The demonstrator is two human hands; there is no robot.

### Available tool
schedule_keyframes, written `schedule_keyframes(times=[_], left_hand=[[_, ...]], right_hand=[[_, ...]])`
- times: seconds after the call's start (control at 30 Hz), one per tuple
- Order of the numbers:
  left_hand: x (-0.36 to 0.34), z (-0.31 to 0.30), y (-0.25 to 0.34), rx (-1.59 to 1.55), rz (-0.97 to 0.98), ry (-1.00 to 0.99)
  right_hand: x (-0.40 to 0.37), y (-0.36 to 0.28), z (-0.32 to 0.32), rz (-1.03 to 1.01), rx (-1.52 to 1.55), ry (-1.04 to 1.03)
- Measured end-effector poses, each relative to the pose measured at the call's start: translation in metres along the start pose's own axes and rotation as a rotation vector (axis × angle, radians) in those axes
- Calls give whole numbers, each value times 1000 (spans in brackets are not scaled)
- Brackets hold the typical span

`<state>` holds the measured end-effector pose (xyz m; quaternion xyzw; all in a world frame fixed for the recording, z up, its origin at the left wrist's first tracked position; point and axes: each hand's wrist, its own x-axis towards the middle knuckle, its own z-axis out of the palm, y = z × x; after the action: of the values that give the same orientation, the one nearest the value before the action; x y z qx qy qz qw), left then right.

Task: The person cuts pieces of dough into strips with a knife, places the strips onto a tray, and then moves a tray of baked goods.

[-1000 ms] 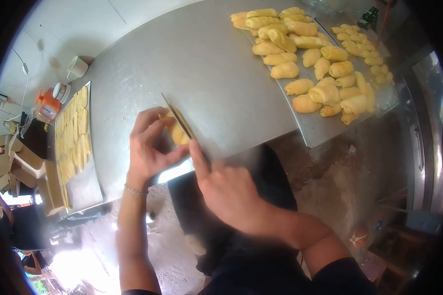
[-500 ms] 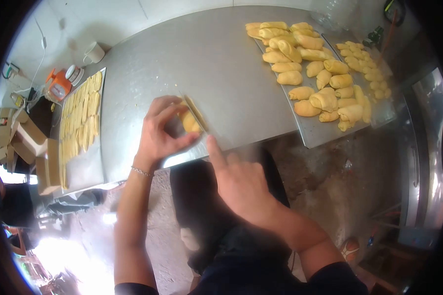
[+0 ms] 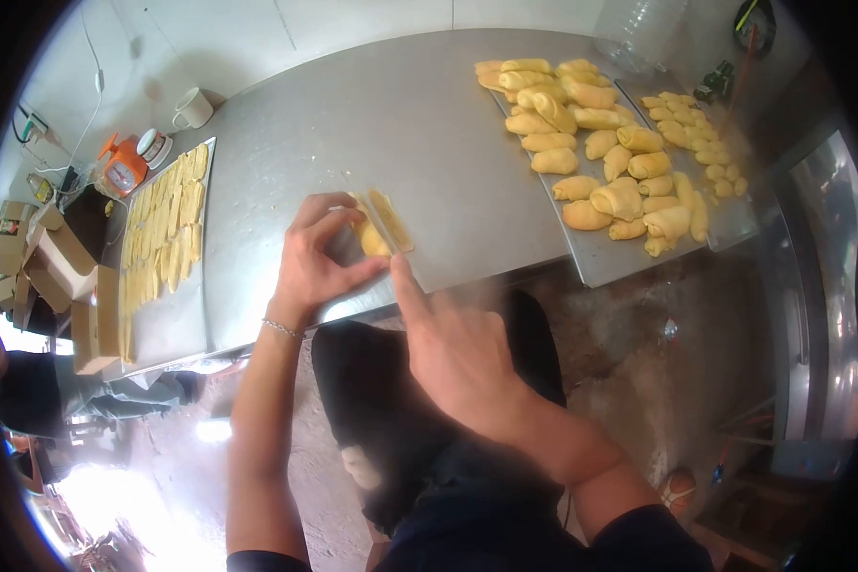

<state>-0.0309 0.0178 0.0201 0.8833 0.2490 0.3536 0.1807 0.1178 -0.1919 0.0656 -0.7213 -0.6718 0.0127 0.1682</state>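
My left hand curls its thumb and fingers around a yellow bread roll on the metal table near its front edge. In my right hand is a knife, its index finger stretched out along the blade; the handle is hidden by the hand. The thin blade stands upright against the roll's right side. Just right of the blade a thin slice leans outward, pale cut face showing. A few crumbs lie behind the hands.
On the right stand a tray piled with rolls and another with smaller rolls. A tray of long slices lies left, near an orange scale, a white mug and cardboard boxes. Another person is at far left.
The blade has come down along the roll, and a slice now tips away to its right. My right hand has moved slightly left; the left keeps its hold. The view has tilted slightly.
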Motion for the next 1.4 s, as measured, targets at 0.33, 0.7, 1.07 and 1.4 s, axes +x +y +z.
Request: schedule_keyframes(times=[0.33, 0.7, 1.07, 1.4], left_hand=[[5, 1, -3, -17, 47, -12], [7, 4, -4, 24, 27, -13], [6, 5, -3, -7, 18, -15], [4, 0, -4, -19, 2, -23]], right_hand=[[-1, -6, -2, 1, 12, -55], [30, 14, 19, -17, 145, -9], [37, 9, 26, -51, 54, -1], [6, 4, 4, -21, -26, -104]])
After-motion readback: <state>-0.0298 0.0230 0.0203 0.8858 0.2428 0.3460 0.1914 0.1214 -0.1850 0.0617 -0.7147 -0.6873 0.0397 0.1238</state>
